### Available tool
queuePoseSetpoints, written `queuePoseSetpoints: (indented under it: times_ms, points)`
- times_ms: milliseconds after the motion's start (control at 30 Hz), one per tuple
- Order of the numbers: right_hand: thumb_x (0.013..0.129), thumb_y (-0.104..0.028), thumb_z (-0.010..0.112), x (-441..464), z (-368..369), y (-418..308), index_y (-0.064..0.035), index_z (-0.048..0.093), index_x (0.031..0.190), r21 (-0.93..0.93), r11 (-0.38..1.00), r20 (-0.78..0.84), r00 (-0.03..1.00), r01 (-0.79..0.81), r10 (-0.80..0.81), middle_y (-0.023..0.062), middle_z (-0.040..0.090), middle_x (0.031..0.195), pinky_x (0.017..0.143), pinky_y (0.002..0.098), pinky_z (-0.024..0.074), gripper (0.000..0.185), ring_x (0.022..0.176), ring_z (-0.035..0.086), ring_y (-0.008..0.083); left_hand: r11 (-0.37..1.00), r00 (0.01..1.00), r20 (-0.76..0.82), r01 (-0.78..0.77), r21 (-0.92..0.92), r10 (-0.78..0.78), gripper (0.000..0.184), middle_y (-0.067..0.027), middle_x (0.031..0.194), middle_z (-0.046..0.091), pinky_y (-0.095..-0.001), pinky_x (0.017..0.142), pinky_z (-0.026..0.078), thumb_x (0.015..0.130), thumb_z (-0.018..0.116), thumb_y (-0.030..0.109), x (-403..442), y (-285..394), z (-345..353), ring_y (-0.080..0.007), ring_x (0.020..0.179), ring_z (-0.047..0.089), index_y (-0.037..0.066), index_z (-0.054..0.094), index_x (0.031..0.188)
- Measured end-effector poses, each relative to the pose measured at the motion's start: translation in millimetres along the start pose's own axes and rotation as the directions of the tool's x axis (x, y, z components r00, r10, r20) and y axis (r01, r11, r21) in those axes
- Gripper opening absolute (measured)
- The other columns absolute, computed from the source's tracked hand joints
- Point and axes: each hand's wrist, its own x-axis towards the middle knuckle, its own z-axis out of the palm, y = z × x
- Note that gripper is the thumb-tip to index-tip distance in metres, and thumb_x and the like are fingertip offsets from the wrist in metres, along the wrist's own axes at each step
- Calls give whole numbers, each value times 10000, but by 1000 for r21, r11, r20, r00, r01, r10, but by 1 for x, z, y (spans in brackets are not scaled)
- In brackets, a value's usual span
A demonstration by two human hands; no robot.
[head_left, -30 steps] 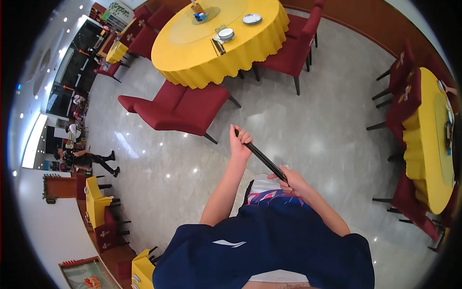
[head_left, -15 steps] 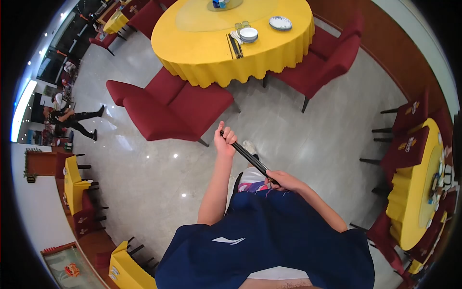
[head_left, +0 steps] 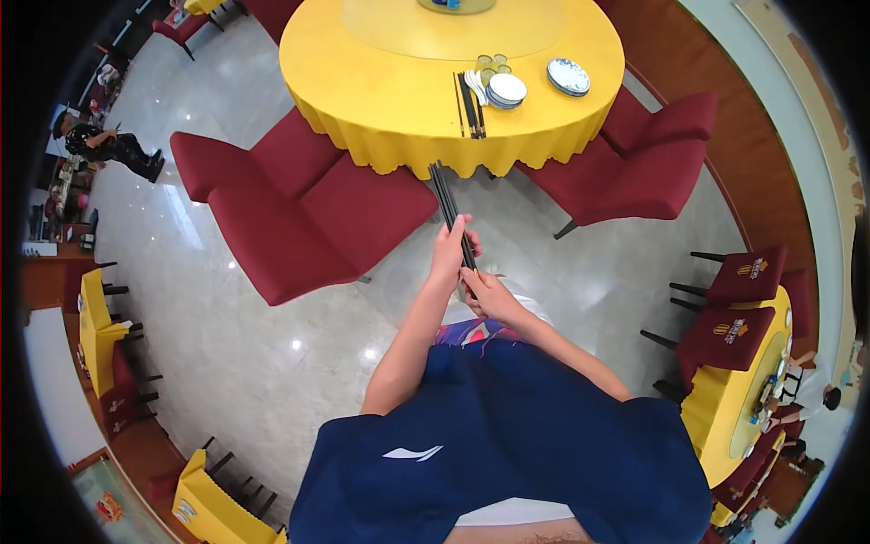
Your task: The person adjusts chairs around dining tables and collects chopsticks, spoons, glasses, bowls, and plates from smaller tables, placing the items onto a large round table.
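A bundle of black chopsticks (head_left: 443,192) is held out in front of my body, its free ends pointing towards the table edge. My left hand (head_left: 449,254) is closed around the middle of the bundle. Just below it, my right hand (head_left: 492,297) grips the near end. Ahead stands a round table with a yellow cloth (head_left: 381,91). On it are more chopsticks (head_left: 467,107), white spoons (head_left: 475,88), several glasses (head_left: 494,66), stacked white bowls (head_left: 507,89) and blue-rimmed plates (head_left: 568,77).
Red chairs stand at the table's near left (head_left: 299,208) and right (head_left: 625,177). More red chairs (head_left: 729,335) and a yellow-clothed table (head_left: 716,426) are on the right, where a person in white (head_left: 811,390) leans in. Another person (head_left: 109,145) is at far left.
My hands have come together on the chopsticks, with the left hand now around their middle. The bundle has swung from a diagonal to point at the table, which is nearer in view.
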Motion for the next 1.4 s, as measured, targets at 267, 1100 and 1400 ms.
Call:
queuePoseSetpoints:
  times_ms: [267, 1100, 1400]
  points:
    - [982, -447, 417, 59, -42, -55, -2, 470, 1139, -277, 959, -185, 983, -60, 8, 125, 626, 637, 349, 260, 340, 474, 363, 475, 127, 998, 1000, 15, 7, 55, -8, 164, -43, 691, 555, -286, 527, 476, 984, 497, 243, 109, 31, -17, -151, 576, 565, 85, 465, 957]
    - [953, -332, 482, 114, -363, -64, -129, 520, 1157, 185, 925, -705, 611, -331, 360, 93, 678, 829, 483, 250, 396, 290, 550, 566, 112, 155, 922, -172, 124, 980, 348, 347, -277, 872, 649, -456, 799, 499, 751, 713, 223, 506, 91, -8, -426, 879, 632, -77, 605, 887]
    - [942, -379, 498, 85, -300, -20, -122, 520, 1158, 321, 874, -748, 469, -365, 470, 89, 679, 841, 484, 258, 418, 336, 576, 586, 119, 198, 971, -60, 13, 980, 232, 459, -266, 944, 646, -459, 822, 504, 740, 748, 220, 514, 94, -4, -420, 919, 628, -58, 541, 1041]
